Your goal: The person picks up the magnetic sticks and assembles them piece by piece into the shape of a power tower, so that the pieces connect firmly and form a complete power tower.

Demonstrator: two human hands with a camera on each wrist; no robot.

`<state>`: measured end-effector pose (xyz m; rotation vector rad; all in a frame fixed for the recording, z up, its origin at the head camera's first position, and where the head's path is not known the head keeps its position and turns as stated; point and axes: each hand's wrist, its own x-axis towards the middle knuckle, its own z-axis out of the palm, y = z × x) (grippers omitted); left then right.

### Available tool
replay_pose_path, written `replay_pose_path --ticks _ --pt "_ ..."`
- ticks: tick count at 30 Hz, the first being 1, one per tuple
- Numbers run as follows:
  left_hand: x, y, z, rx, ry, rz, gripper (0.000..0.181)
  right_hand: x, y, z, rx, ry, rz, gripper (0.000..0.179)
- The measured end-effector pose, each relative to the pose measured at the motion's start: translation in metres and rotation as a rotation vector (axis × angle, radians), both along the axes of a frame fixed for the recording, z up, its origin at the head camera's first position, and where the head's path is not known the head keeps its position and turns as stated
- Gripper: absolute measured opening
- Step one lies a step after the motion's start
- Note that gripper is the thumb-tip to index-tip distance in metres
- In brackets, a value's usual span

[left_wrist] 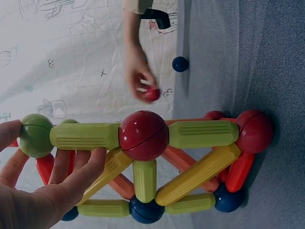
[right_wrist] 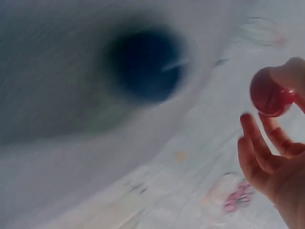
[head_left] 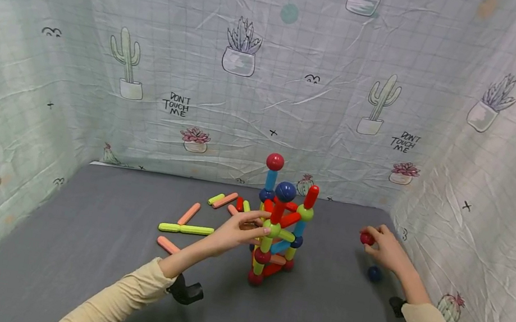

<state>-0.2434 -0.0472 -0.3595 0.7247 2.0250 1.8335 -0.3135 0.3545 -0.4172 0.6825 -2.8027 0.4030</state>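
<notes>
Nearby, loose sticks (head_left: 197, 230) left, blue ball (head_left: 374, 274) right, tower (head_left: 277, 212) between hands (head_left: 232, 232) (head_left: 385, 249)

the left hand (left_wrist: 52, 193) grips a glossy green ball (left_wrist: 36, 135) in a multicoloured rod-and-ball frame (left_wrist: 203, 134); beyond, the right hand (left_wrist: 137, 71) holds a glossy red ball (left_wrist: 153, 94) near a dark blue ball (left_wrist: 180, 64).

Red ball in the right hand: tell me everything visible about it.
The red ball is round, smooth and shiny, apparently plastic, with a faint seam-like line across it. The right hand pinches it and hides part of it; nothing else is seen touching it. It is held above the grey table, to the right of the ball-and-rod tower and close to a loose blue ball.
</notes>
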Motion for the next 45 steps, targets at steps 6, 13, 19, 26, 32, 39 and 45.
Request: replay_pose_path --ticks 6,13,19,26,32,39,45 --pt "0.000 -0.001 -0.002 0.010 -0.003 -0.006 0.050 0.007 -0.039 0.047 -0.330 -0.037 0.070 0.034" --pt "0.000 -0.002 -0.004 0.013 -0.002 0.000 0.053 0.021 -0.088 0.111 -0.392 0.172 0.196 0.046" --pt "0.000 -0.003 -0.003 0.006 0.002 0.005 0.055 0.031 -0.119 0.148 -0.360 0.273 0.308 0.044" --pt "0.000 -0.001 -0.004 0.012 0.005 0.002 0.048 0.029 -0.135 0.148 -0.288 0.277 0.391 0.041" --pt "0.001 -0.001 -0.005 0.014 0.013 0.006 0.048 0.032 -0.139 0.137 -0.389 0.217 0.349 0.053" --pt "0.002 -0.005 -0.009 0.080 0.077 0.014 0.047 0.037 -0.145 0.109 -0.639 0.023 0.276 0.055" --pt "0.002 -0.021 -0.016 0.076 0.129 0.065 0.041 0.037 -0.150 0.088 -0.838 -0.078 0.261 0.037"
